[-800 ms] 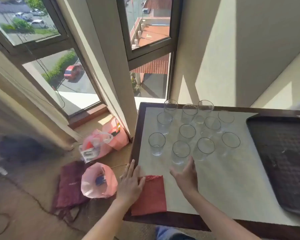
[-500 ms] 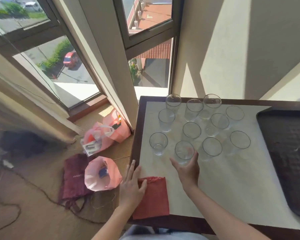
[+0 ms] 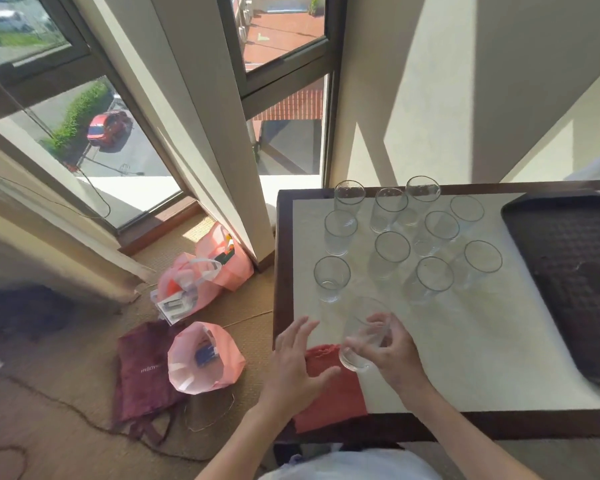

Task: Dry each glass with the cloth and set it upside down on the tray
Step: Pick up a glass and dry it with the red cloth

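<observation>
My right hand [image 3: 394, 351] grips a clear glass [image 3: 362, 332], lifted and tilted over the near left part of the table. My left hand [image 3: 297, 362] hovers with spread fingers over a folded red cloth [image 3: 336, 393] at the table's near left corner. Whether it touches the cloth is unclear. Several more clear glasses [image 3: 392, 247] stand upright in a cluster further back on the white table top. A dark brown tray [image 3: 575, 271] lies at the right side of the table with nothing on it.
The table [image 3: 281, 306] has a dark wooden rim and stands against a wall and window. On the floor to the left lie pink bags [image 3: 205, 355] and a maroon bag [image 3: 142, 375], with a cable running across the carpet.
My right hand has closed on the nearest glass and lifted it toward me, tilting it. My left hand has risen off the cloth and spread its fingers.
</observation>
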`<state>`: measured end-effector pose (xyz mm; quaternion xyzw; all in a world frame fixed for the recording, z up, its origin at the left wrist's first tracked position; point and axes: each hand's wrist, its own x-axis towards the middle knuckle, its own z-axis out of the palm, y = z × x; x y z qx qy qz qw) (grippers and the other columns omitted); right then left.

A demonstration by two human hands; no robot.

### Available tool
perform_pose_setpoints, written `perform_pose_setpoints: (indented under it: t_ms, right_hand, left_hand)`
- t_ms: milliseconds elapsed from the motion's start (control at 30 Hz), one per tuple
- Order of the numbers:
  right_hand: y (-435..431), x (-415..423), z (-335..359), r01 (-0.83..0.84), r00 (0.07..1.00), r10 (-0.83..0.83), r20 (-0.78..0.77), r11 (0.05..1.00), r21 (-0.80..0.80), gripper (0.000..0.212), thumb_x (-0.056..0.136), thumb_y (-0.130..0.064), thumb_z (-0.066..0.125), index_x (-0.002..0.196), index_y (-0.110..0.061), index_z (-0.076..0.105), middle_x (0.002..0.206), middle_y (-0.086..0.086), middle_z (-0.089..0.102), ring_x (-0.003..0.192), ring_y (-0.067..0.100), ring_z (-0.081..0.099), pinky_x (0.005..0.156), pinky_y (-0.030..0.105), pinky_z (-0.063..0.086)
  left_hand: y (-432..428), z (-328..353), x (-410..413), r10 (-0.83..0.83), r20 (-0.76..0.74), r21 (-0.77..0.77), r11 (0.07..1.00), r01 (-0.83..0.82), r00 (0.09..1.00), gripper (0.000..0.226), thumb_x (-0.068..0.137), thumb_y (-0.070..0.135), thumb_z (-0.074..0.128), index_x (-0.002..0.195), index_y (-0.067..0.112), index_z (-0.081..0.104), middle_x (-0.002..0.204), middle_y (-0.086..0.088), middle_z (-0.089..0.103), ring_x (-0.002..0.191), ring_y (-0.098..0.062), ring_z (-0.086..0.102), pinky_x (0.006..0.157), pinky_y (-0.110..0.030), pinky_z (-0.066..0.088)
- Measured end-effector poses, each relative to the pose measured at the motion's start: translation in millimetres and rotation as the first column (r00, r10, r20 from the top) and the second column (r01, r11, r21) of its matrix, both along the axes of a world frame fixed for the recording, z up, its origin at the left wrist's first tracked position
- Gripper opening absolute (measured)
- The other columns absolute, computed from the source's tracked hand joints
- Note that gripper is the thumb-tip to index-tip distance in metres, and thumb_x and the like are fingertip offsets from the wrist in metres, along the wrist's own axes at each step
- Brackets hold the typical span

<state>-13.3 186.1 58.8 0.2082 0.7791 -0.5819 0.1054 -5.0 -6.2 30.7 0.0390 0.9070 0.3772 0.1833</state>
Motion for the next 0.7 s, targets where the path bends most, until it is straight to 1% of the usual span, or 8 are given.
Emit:
perform_pose_setpoints:
  t_ms: [67, 133, 233, 300, 400, 467, 567, 700]
  right_hand:
    - [-15.5, 10.7, 11.8, -0.093, 0.994, 0.097, 0.040, 0.992, -0.082, 0.058, 0.053, -0.048, 0.092, 0.098, -0.028, 0.061, 0.089, -0.003, 0.072, 0.087, 0.019, 0.068, 0.074, 0.029, 0.053]
    - [-33.6, 19.8, 18.1, -0.169, 0.983, 0.176, 0.055, 0.979, -0.113, 0.053, 0.057, -0.053, 0.086, 0.098, -0.028, 0.065, 0.087, -0.004, 0.074, 0.088, 0.017, 0.070, 0.078, 0.033, 0.057]
    - [-57.0, 28.9, 19.4, -0.250, 0.964, 0.257, 0.064, 0.963, -0.097, 0.058, 0.059, -0.070, 0.078, 0.102, -0.032, 0.066, 0.098, -0.006, 0.075, 0.097, 0.013, 0.070, 0.089, 0.038, 0.057]
    - [-64.4, 32.7, 20.3, -0.292, 0.948, 0.306, 0.085, 0.945, -0.146, 0.069, 0.055, -0.084, 0.066, 0.102, -0.034, 0.066, 0.101, -0.006, 0.075, 0.097, 0.011, 0.070, 0.085, 0.033, 0.058]
    - [-69.3, 40.8, 26.0, -0.272, 0.953, 0.290, 0.085, 0.947, -0.172, 0.045, 0.072, -0.072, 0.056, 0.099, -0.038, 0.066, 0.099, -0.006, 0.073, 0.091, 0.012, 0.071, 0.073, 0.026, 0.056]
    - [-65.3, 46.4, 11.7, -0.095, 0.992, 0.092, 0.089, 0.995, 0.034, 0.029, 0.085, -0.057, 0.058, 0.096, -0.031, 0.067, 0.102, 0.000, 0.071, 0.095, 0.018, 0.067, 0.082, 0.032, 0.054]
    - [-54.3, 57.3, -18.4, 0.073, 0.973, -0.169, 0.158, 0.871, 0.486, 0.032, 0.089, -0.035, 0.066, 0.105, -0.008, 0.067, 0.112, 0.014, 0.065, 0.104, 0.030, 0.059, 0.088, 0.034, 0.044]
    - [-58.4, 74.2, -38.1, -0.043, 0.934, -0.180, 0.309, 0.802, 0.596, 0.051, 0.084, -0.042, 0.069, 0.116, -0.004, 0.057, 0.123, 0.017, 0.058, 0.118, 0.037, 0.050, 0.097, 0.039, 0.041]
  left_hand:
    - [-2.7, 9.3, 5.5, -0.051, 0.075, 0.189, 0.981, 0.036, 0.996, 0.090, 0.073, 0.059, 0.075, 0.148, 0.043, 0.028, 0.149, 0.016, 0.040, 0.134, 0.002, 0.039, 0.114, -0.027, 0.034]
    - [-6.4, 11.1, 12.2, -0.023, 0.104, 0.277, 0.961, -0.007, 0.994, 0.097, 0.068, 0.055, 0.079, 0.149, 0.038, 0.029, 0.133, 0.018, 0.058, 0.118, 0.005, 0.057, 0.105, -0.031, 0.048]
    - [-18.1, 11.4, 25.0, 0.042, 0.087, 0.328, 0.942, -0.068, 0.995, 0.103, 0.064, 0.055, 0.080, 0.151, 0.029, 0.030, 0.122, 0.020, 0.064, 0.113, 0.001, 0.063, 0.099, -0.034, 0.053]
    - [-30.4, 10.4, 34.6, 0.088, 0.091, 0.374, 0.920, -0.116, 0.992, 0.098, 0.066, 0.055, 0.083, 0.147, 0.029, 0.034, 0.121, 0.019, 0.065, 0.110, 0.000, 0.066, 0.094, -0.033, 0.056]
    - [-48.5, 8.2, 44.4, 0.137, 0.138, 0.406, 0.896, -0.182, 0.981, 0.083, 0.071, 0.034, 0.087, 0.137, 0.037, 0.037, 0.111, 0.011, 0.067, 0.095, -0.005, 0.072, 0.084, -0.030, 0.060]
    - [-61.0, 5.0, 47.5, 0.193, 0.194, 0.421, 0.869, -0.259, 0.962, 0.085, 0.067, 0.032, 0.085, 0.139, 0.027, 0.040, 0.107, 0.003, 0.068, 0.089, -0.009, 0.072, 0.079, -0.031, 0.061]
    - [-76.3, 4.4, 51.7, 0.239, 0.288, 0.438, 0.828, -0.349, 0.927, 0.093, 0.062, 0.032, 0.083, 0.142, 0.019, 0.039, 0.113, -0.004, 0.067, 0.092, -0.017, 0.073, 0.081, -0.036, 0.062]
    - [-88.3, 8.4, 53.6, 0.254, 0.336, 0.460, 0.796, -0.394, 0.907, 0.092, 0.062, 0.034, 0.083, 0.141, 0.024, 0.037, 0.117, -0.004, 0.066, 0.099, -0.019, 0.069, 0.083, -0.034, 0.060]
